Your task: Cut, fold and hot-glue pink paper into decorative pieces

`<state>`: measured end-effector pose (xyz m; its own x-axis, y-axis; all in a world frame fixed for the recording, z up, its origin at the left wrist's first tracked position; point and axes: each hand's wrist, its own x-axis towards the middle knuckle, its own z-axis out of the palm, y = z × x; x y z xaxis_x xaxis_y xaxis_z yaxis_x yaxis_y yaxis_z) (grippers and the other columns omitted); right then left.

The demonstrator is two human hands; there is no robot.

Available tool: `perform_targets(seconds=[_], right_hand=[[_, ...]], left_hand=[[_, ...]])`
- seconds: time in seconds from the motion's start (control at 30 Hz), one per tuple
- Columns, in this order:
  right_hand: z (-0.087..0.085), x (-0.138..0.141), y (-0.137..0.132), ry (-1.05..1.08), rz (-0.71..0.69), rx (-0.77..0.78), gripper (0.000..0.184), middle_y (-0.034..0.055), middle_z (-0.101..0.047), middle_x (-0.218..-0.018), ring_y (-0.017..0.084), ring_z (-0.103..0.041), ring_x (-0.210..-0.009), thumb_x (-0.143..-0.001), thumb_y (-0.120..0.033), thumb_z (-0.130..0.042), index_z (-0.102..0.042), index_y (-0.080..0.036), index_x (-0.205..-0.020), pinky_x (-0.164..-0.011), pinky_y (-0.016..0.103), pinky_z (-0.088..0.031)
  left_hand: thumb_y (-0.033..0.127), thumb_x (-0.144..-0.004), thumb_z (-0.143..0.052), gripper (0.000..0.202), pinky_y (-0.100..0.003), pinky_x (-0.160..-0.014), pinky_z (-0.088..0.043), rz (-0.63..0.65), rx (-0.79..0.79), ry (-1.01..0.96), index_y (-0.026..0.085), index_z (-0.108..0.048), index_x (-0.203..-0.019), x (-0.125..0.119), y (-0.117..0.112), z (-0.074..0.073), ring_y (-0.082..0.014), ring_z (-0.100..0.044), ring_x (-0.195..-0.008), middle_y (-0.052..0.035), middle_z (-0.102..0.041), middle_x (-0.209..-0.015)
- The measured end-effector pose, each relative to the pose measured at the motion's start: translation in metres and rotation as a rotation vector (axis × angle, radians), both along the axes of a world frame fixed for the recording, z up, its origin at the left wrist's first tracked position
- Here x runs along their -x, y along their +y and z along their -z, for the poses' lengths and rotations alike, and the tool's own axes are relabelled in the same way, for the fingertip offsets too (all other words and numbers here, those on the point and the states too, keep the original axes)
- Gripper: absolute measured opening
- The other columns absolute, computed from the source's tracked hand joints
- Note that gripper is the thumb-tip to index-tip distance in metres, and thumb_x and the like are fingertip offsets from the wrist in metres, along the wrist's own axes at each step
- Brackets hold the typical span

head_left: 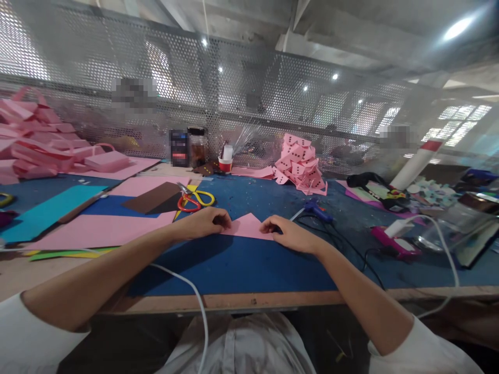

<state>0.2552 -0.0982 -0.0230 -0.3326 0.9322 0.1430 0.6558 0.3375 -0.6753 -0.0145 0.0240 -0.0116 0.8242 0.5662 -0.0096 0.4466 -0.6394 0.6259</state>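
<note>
Between my two hands is a piece of pink paper [248,227] with a pointed top edge, held just over the blue table mat [241,265]. My left hand [206,222] pinches its left end, fingers curled. At the right end, my right hand [290,231] grips the paper with thumb and fingertips. To the left of my left hand lie scissors with red and yellow handles [195,199], partly on a brown sheet [158,197]. A blue glue gun [318,210] rests beyond my right hand.
Pink bags [42,135] are heaped at the far left. A stack of dotted pink paper pieces [299,165] stands behind my hands, near the mesh partition [234,93]. A magenta power strip [395,242] and cables lie right. A white cable [195,291] crosses the table's front edge.
</note>
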Motion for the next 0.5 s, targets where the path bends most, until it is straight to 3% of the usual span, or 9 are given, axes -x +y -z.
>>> perform_targets(seconds=[0.33,0.5], right_hand=[[-0.0052,-0.0034,-0.0042,0.021,-0.035,0.044,0.052,0.0045,-0.061,-0.111,0.014,-0.057,-0.103,-0.069,0.006,-0.040,-0.061,-0.018,-0.110,-0.099,0.033,-0.043],[-0.0010,-0.0011,-0.0040,-0.035,-0.004,-0.019,0.040,0.0047,-0.061,-0.111,0.015,-0.057,-0.103,-0.076,-0.001,-0.048,-0.061,-0.019,-0.109,-0.098,0.034,-0.043]], left_hand=[[0.004,-0.058,-0.043,0.044,-0.024,-0.075,-0.046,0.073,0.079,0.005,0.015,-0.065,-0.095,0.0039,0.0071,-0.0036,-0.0157,-0.061,-0.085,-0.0030,-0.067,-0.091],[0.013,-0.067,-0.052,0.031,-0.024,-0.071,-0.046,0.042,0.063,0.024,0.015,-0.066,-0.095,0.0027,0.0021,-0.0048,-0.0162,-0.061,-0.081,-0.0026,-0.067,-0.088]])
